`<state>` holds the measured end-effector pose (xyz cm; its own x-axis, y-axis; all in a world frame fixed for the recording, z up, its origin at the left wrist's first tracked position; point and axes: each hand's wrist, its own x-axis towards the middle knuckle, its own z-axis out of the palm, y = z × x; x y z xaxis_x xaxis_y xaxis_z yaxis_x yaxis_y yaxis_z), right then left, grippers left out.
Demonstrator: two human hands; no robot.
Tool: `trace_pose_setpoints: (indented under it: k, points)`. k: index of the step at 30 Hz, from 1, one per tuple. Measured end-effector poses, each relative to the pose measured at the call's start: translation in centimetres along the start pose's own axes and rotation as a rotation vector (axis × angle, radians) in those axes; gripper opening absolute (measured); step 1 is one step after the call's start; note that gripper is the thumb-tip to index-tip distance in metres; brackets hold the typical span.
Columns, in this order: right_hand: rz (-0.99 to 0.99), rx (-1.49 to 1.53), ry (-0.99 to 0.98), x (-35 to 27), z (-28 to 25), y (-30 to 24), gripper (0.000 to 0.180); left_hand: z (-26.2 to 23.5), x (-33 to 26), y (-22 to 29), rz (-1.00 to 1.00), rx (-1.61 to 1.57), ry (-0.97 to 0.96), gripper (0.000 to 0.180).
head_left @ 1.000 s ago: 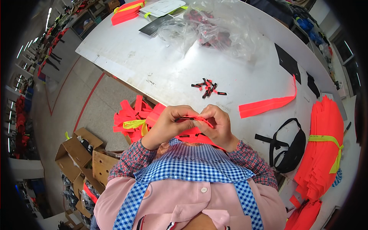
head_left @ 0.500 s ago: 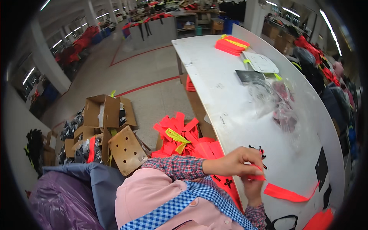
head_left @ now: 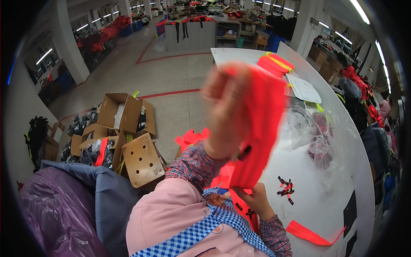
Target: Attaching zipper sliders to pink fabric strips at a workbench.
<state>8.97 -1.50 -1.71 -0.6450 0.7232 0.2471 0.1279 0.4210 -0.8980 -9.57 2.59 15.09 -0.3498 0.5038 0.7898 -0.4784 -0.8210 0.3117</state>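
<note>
My left hand (head_left: 229, 113) is raised in front of me, smeared by motion, with its fingers curled round the upper end of a bright orange-red fabric strip (head_left: 265, 124). The strip hangs broad and doubled, with a small black piece (head_left: 244, 153) at its near edge. Lower down, my right hand (head_left: 258, 201) is closed at the strip's bottom end, its fingertips partly covered. More orange-red fabric with black pieces (head_left: 250, 212) lies beside that hand, against my apron. Small black pieces (head_left: 286, 189) are heaped on the white table (head_left: 317, 210), and a loose orange-red strip (head_left: 314, 234) lies nearer me.
Farther along the table are a stack of orange-red pieces (head_left: 276, 64), a white board (head_left: 305, 88) and clear plastic bags (head_left: 321, 141). A low panel edges the table's right. Left of me stand open cartons (head_left: 115, 112), a holed wooden board (head_left: 142, 160) and a purple bag (head_left: 55, 214).
My left hand has risen from the tabletop, lifting the orange-red strip. My right hand has moved left, toward my lap. The black pieces on the table are now uncovered.
</note>
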Motion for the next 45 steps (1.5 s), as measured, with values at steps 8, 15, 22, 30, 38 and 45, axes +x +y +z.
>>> trace_pose_setpoints:
  k: [8, 15, 22, 30, 38, 45]
  points:
    - [-0.091, 0.127, 0.026, 1.4, -2.5, -2.8, 0.019, -0.5, -2.8, 2.3, 0.299, 1.381, -0.838, 0.054]
    - [0.136, 0.092, -0.013, 1.0, -4.7, -4.4, 0.022, -4.5, -3.7, 0.3, 0.099, 1.106, -1.146, 0.040]
    - [0.381, -0.157, -0.153, -2.7, -7.1, -2.5, 0.026, -8.5, -4.3, 0.5, -0.443, 1.427, -0.965, 0.045]
    - [0.400, -0.576, -0.047, -3.5, -7.9, -4.3, 0.022, -6.7, -14.6, -5.0, -0.800, 0.595, -1.341, 0.031]
    - [0.326, 0.144, 0.662, -6.2, -9.0, -0.9, 0.014, -6.3, -18.2, -5.9, -0.912, 0.523, -1.027, 0.023]
    - [0.276, 0.091, 0.599, -6.1, -5.4, -0.8, 0.013, -1.4, -17.7, -6.1, -0.550, 0.388, -0.650, 0.037]
